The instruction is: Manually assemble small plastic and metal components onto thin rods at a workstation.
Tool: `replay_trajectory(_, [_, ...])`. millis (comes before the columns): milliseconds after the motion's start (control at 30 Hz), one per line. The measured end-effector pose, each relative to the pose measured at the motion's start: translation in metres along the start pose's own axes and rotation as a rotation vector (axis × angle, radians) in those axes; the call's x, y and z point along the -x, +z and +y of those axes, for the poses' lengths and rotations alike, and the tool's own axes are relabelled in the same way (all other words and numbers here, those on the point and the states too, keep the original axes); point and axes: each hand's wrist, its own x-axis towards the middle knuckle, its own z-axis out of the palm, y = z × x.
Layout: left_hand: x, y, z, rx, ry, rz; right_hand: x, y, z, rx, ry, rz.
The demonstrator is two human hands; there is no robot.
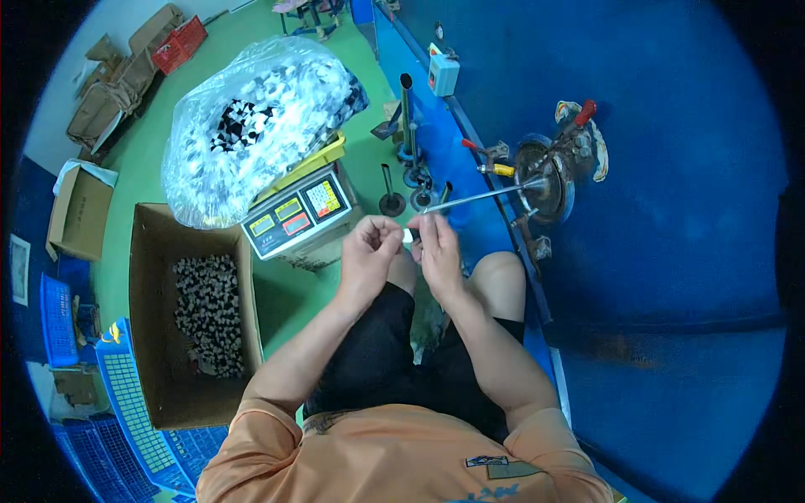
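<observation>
Apparently, the right hand point(438, 251) is pinching a small part point(410, 235) between both hands, left of the metal rod point(474, 199); whether the left hand point(369, 256) is gripping too, one cannot tell. A slack pinch could be dropping it onto the floor point(366, 176).

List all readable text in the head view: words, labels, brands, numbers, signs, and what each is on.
Nothing clear enough to quote.
Scale: printed panels and keypad, characters too small to read.
Orange shirt: chest patch and blue lettering, blurred.
White sheet at far left: any print too small to read.
Small black-and-white piece at the fingertips: no marking can be made out.
</observation>
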Motion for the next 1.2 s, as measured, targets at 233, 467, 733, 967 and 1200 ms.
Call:
replay_trajectory(233, [-0.005,0.016,0.007,0.099,0.095,0.083,0.005,0.003,-0.007,-0.190,0.102,-0.050])
replay_trajectory(467, [-0.008,0.018,-0.015,-0.152,0.254,0.033,0.008,0.005,-0.008,-0.423,0.226,0.033])
replay_trajectory(733, [-0.013,0.015,0.002,-0.144,0.104,0.006,0.009,0.000,-0.005,-0.412,0.282,0.066])
replay_trajectory(967, [-0.015,0.009,0.011,-0.264,0.113,-0.105,0.006,-0.005,-0.010,-0.395,0.113,0.088])
replay_trajectory(1200, [-0.026,0.014,0.014,-0.016,0.138,-0.155,0.000,-0.002,-0.022,-0.385,0.057,0.052])
